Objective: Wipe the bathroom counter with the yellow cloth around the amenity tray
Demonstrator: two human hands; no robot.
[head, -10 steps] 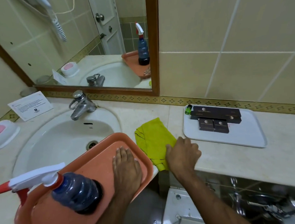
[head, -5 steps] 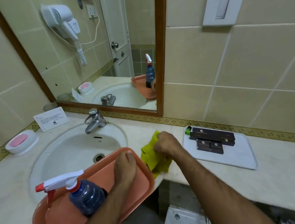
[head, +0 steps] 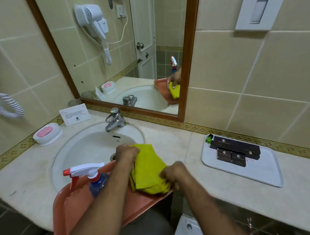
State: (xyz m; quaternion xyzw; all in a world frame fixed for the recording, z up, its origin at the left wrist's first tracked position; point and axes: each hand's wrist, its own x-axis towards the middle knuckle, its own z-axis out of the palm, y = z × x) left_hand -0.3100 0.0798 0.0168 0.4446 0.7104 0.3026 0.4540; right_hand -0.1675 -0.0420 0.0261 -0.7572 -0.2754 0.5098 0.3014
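The yellow cloth [head: 148,168] is bunched and held up over the orange tray [head: 80,206], in front of the sink. My left hand [head: 126,152] grips its far top corner. My right hand [head: 174,173] grips its near right edge. The white amenity tray [head: 263,171] lies on the beige counter [head: 169,139] to the right, carrying dark boxes [head: 235,150] and a small green bottle [head: 208,139]. Both hands are left of that tray and apart from it.
A blue spray bottle [head: 94,179] with a white and red trigger stands on the orange tray. The sink [head: 91,148] and faucet [head: 115,121] are at centre. A pink soap dish [head: 47,133] and a card [head: 74,114] sit at the back left. A mirror [head: 123,53] hangs above.
My right hand lifted the cloth off the counter and brought it left over the orange tray. My left hand left the tray and took hold of the cloth's far corner.
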